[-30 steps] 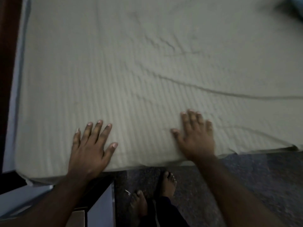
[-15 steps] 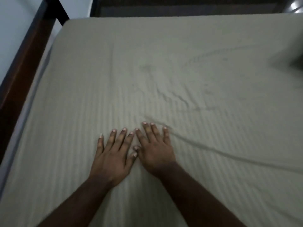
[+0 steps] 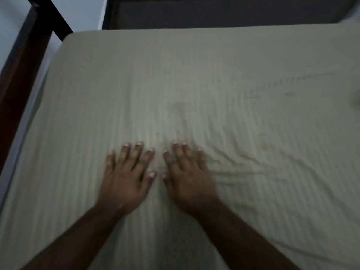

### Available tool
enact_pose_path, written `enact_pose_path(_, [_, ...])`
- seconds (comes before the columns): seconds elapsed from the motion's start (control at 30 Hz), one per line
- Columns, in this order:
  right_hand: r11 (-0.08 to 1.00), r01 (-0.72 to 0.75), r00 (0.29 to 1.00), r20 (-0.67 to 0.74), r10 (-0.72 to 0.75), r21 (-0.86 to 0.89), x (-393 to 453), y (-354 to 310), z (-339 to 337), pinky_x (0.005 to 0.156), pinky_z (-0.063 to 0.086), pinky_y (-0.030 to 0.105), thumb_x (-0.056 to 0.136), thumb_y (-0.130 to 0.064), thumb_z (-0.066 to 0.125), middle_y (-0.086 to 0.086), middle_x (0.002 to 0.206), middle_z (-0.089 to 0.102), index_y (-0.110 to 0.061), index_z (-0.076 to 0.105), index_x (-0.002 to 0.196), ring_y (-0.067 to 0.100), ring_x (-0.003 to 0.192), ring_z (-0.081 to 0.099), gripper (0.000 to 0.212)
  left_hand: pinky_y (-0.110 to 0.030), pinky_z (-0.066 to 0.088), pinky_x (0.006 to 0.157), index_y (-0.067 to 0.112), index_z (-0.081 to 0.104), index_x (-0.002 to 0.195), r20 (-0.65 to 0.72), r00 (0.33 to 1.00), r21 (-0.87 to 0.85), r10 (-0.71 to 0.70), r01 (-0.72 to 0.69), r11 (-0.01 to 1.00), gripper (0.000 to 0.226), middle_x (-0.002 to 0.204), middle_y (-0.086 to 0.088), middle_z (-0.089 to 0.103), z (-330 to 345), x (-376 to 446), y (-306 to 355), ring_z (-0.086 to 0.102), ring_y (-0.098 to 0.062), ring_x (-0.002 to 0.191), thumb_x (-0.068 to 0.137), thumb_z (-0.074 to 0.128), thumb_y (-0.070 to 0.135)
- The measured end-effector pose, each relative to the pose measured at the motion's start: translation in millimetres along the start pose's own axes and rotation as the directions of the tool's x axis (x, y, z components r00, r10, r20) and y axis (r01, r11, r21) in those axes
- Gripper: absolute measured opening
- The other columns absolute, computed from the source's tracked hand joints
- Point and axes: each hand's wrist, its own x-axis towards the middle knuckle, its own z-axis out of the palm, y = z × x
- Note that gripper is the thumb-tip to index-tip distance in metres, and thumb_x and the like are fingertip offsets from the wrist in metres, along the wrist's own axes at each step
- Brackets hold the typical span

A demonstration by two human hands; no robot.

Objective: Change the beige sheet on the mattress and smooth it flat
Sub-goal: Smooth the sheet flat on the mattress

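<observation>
A beige striped sheet covers the mattress and fills most of the view. My left hand and my right hand lie flat on it side by side near the middle, palms down, fingers spread and straight, thumbs a little apart. Creases run across the sheet to the right of my right hand and fan out beyond both sets of fingertips. Left of my hands the cloth looks flat.
A dark wooden bed frame rail runs along the left side, with a pale wall behind it. A dark headboard lies past the far edge. Something pale shows at the right edge.
My hands left the near edge of the mattress, came together and slid forward over the sheet toward its middle. The view rose and now shows the far edge.
</observation>
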Motion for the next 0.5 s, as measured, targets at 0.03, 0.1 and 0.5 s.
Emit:
enact_pose_path(0.03, [0.999,0.047,0.998,0.030,-0.047,0.003,14,-9,6,0.117,0.024,0.060,0.100,-0.052,0.040,0.009,0.160,0.036,-0.024,0.044,0.151,0.031,0.149,0.032,0.058,-0.060,0.016,0.120,0.030,0.033,0.157,0.007,0.999,0.012,0.035,-0.035,0.999,0.066,0.166,-0.002,0.025,2,11,5,0.022,-0.032,0.153,0.098,0.026,0.059])
enact_pose_path(0.1, [0.998,0.039,0.998,0.050,-0.036,-0.058,34,16,8,0.118,0.023,0.058,0.100,-0.061,0.036,0.007,0.161,0.036,-0.027,0.045,0.151,0.030,0.148,0.033,0.062,-0.059,0.015,0.120,0.035,0.028,0.158,-0.007,1.000,0.026,0.018,-0.018,0.999,0.068,0.167,-0.002,0.023,4,33,-9,0.022,-0.032,0.153,0.096,0.025,0.063])
enact_pose_path(0.5, [0.948,-0.303,0.953,-0.042,0.301,-0.094,114,81,-16,0.111,0.032,0.064,0.098,-0.048,0.032,0.025,0.154,0.040,-0.004,0.044,0.148,0.044,0.143,0.037,0.067,-0.064,0.025,0.114,0.014,0.035,0.155,-0.085,0.980,-0.032,-0.179,0.177,0.984,0.074,0.161,-0.017,0.032,-32,120,-112,0.030,-0.044,0.146,0.097,0.025,0.058])
